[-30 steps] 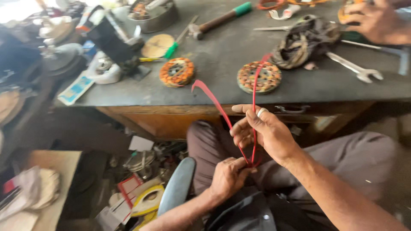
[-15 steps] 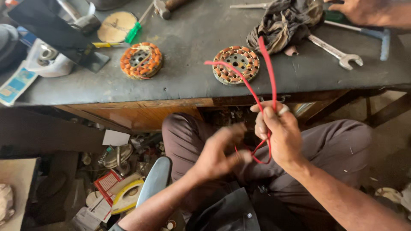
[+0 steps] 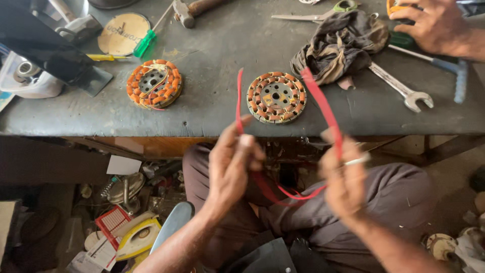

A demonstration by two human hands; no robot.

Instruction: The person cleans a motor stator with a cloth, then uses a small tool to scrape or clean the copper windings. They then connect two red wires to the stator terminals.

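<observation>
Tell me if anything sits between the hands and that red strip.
Nothing does: the left hand and right hand each already grip the red strip, which sags between them over the lap, in front of the workbench.

Bare forearms, no sleeves in view — grey-brown trousers on the lap, a pale ring (image 3: pixel 359 160) on one finger.

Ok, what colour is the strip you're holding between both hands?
Red. The strip shows plainly in the head view, looping from the left hand to the right hand.
</observation>
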